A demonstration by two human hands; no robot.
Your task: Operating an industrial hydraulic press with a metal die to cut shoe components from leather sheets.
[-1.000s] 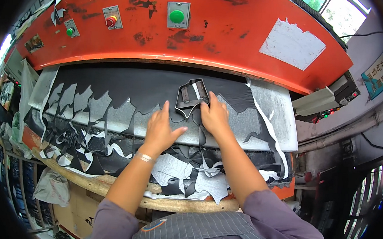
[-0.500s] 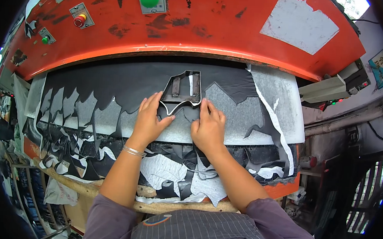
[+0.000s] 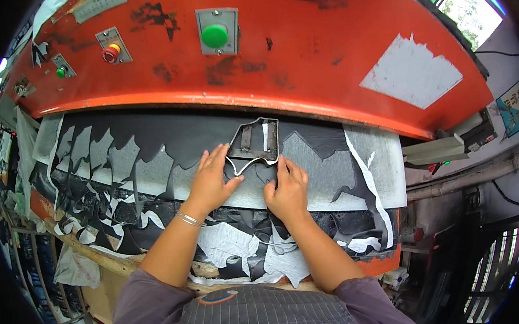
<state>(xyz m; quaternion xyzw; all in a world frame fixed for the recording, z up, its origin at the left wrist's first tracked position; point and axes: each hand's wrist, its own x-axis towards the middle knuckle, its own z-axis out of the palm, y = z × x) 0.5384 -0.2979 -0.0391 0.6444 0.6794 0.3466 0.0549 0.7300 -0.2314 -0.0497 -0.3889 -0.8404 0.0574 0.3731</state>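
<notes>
A metal cutting die [image 3: 252, 158], with a thin bent outline and dark brown cross-bars, lies on the edge of a black sheet [image 3: 184, 135]. My left hand [image 3: 212, 176] grips its lower left side, the fingers along the edge and the thumb near the lower point. At the lower right corner my right hand [image 3: 288, 186] holds the other side with its fingers, its thumb bent inward. Pointed cut-outs run along the near edge of the sheet, and the pale cutting board [image 3: 324, 166] shows through them.
Close beyond the die hangs the orange press beam [image 3: 299, 96], with a green button [image 3: 214, 36] and a red knob [image 3: 110, 54]. Black and white scraps [image 3: 228, 243] heap along the near side. A wooden rail [image 3: 111, 262] runs in front of me.
The view has tilted upward, so the press, sheet and hands all appear lower in the picture. Both hands keep their hold on the cutting die, which stays about where it was on the sheet.
</notes>
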